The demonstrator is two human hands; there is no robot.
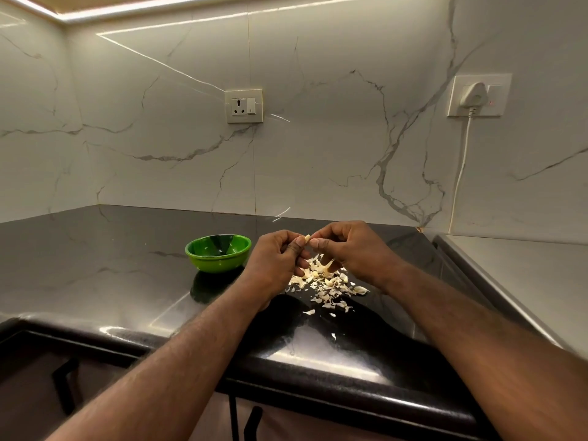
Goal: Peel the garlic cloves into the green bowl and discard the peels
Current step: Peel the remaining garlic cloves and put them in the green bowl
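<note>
- Both hands are raised just above the counter (111, 265) and meet fingertip to fingertip. Between them sits a small pale clove (307, 238), with only its tip showing.
- The left hand (280, 259) has its fingers curled in and pinches the clove from its side. We take this as the steadying grip, holding the clove so the skin can be worked off.
- The right hand (346, 246) pinches the clove's other end with thumb and forefinger, its other fingers folded. We judge this to be the stripping hand, though the clove is too small for us to tell how much skin is left on it.
- The peels (324, 281) lie in a loose heap right under the hands, with a few flakes strewn toward the counter's edge. Working over the heap lets the skins fall in one place, which should make them easier to gather and discard later.
- Some thicker pale bits in the heap may be unpeeled cloves; we cannot tell.
- The bowl (219, 265) stands upright just left of the left hand, near but apart from the heap. That is a short reach for dropping a peeled clove in, and it keeps skins out.
- We can make out no cloves inside it from here.
</note>
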